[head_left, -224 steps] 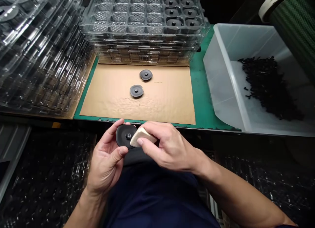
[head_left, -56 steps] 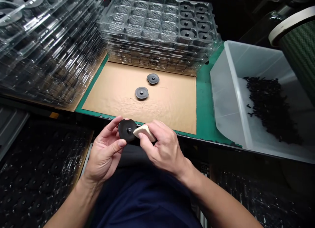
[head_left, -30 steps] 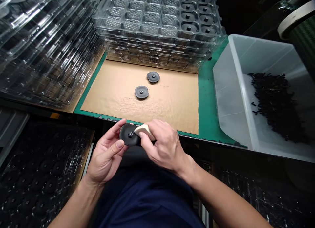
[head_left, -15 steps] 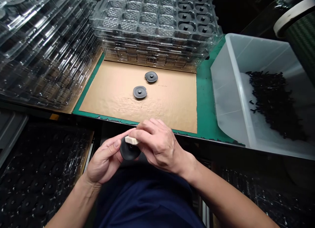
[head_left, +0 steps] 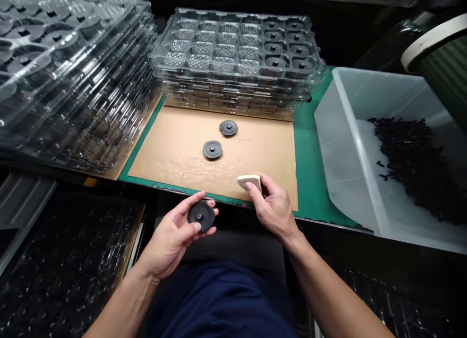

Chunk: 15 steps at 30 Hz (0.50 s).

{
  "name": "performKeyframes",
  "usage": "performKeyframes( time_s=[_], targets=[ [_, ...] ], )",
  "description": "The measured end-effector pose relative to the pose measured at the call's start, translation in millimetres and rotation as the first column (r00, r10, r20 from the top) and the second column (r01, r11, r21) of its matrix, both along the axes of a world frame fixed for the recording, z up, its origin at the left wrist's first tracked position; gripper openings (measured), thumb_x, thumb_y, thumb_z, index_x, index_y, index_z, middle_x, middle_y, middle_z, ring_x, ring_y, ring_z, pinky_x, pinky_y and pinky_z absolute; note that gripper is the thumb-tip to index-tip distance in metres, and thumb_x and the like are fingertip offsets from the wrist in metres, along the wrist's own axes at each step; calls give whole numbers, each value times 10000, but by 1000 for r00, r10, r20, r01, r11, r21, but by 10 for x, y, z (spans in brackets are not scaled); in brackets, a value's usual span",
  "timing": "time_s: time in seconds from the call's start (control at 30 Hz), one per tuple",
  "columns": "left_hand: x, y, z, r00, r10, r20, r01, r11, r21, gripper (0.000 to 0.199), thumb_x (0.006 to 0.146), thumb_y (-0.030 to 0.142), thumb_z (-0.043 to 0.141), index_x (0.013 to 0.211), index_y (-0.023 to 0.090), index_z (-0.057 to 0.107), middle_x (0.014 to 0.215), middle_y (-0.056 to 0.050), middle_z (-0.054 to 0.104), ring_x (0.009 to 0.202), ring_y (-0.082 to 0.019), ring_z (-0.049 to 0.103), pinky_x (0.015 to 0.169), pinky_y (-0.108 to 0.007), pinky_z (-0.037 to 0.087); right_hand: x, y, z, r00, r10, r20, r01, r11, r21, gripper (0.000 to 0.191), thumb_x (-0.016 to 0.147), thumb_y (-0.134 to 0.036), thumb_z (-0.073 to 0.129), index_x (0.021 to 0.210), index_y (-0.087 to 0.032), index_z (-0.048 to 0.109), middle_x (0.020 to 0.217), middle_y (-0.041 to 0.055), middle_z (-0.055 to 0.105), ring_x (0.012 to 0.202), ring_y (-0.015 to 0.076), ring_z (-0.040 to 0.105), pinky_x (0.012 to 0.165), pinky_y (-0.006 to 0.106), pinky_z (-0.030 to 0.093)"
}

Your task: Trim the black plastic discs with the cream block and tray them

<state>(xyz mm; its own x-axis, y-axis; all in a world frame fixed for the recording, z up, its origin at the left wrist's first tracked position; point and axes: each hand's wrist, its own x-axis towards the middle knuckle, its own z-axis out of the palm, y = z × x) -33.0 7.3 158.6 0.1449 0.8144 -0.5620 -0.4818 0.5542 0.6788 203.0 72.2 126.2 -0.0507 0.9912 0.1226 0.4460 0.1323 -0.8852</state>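
A round black disc (head_left: 206, 212) with a small raised hub rests in my left hand (head_left: 178, 228), thumb on its face and fingers beneath. My right hand (head_left: 273, 204) pinches a flat, pale block (head_left: 249, 182), its exact kind unclear, over the near right part of the cardboard sheet (head_left: 175, 138). The two hands are apart. On that sheet lie two similar black discs, a nearer one (head_left: 212, 150) and a farther one (head_left: 228, 128), each with its hub upward.
Behind the cardboard stands a stack of clear trays (head_left: 219, 65), its right columns holding black discs. A taller tray stack (head_left: 91, 80) rises at left. At right, a translucent bin (head_left: 337, 148) holds small black pieces (head_left: 412, 158). More disc-filled trays (head_left: 62, 275) sit lower left.
My right hand has drawn the pale block off the disc and moved right with it. My left hand still holds the disc, now fully exposed. The view has tilted slightly upward.
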Motion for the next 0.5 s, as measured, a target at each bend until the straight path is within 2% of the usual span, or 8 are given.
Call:
performKeyframes(
  time_s=[0.1, 0.2, 0.27, 0.37, 0.47, 0.5],
  targets=[
    [40, 2, -37, 992, -34, -120, 38, 999, 35, 662, 712, 220, 942, 1332, 255, 711, 1158, -87, 741, 916, -200, 709, 636, -208, 589, 144, 97, -38, 994, -102, 49, 103, 995, -18, 322, 1009, -462, 592, 1086, -183, 733, 917, 31, 738, 775, 177, 656, 693, 272, 490],
    [53, 24, -93, 965, -60, -255, 60, 998, -8, 523, 672, 362, 978, 1120, 207, 756, 868, -16, 681, 622, -93, 537, 432, -144, 368, 258, 189, -83, 983, -162, 90, 166, 985, -40, 379, 992, -526, 581, 1077, -192, 737, 888, 26, 742, 753, 186, 664, 673, 270, 500],
    [35, 56, -112, 946, -42, -322, 28, 998, -48, 504, 665, 458, 976, 1020, 195, 733, 768, 15, 624, 560, -68, 466, 415, -136, 260, 328, 220, -131, 978, -178, 109, 184, 982, -40, 405, 987, -563, 569, 1070, -206, 741, 896, 24, 753, 769, 196, 687, 688, 269, 523],
    [-46, 136, -59, 931, -1, -366, -25, 997, -66, 582, 714, 638, 895, 1012, 167, 730, 694, 3, 624, 493, -65, 456, 404, -152, 210, 443, 200, -265, 974, -183, 133, 186, 982, -15, 418, 973, -608, 574, 1068, -245, 759, 942, 20, 782, 807, 206, 736, 696, 253, 556],
    [-198, 252, 130, 927, 37, -373, -62, 997, -54, 747, 731, 773, 801, 1109, 131, 749, 703, -53, 691, 446, -97, 520, 379, -174, 235, 517, 172, -504, 970, -201, 140, 193, 979, 67, 395, 926, -631, 630, 1063, -293, 783, 976, 21, 803, 855, 230, 772, 668, 241, 580],
    [-264, 297, 224, 924, 65, -377, -85, 996, -36, 786, 724, 783, 801, 1152, 125, 749, 731, -76, 716, 467, -120, 565, 380, -177, 260, 515, 177, -593, 974, -170, 147, 160, 984, 82, 378, 906, -625, 658, 1051, -303, 791, 974, 30, 803, 848, 241, 773, 656, 248, 585]
  ],
)
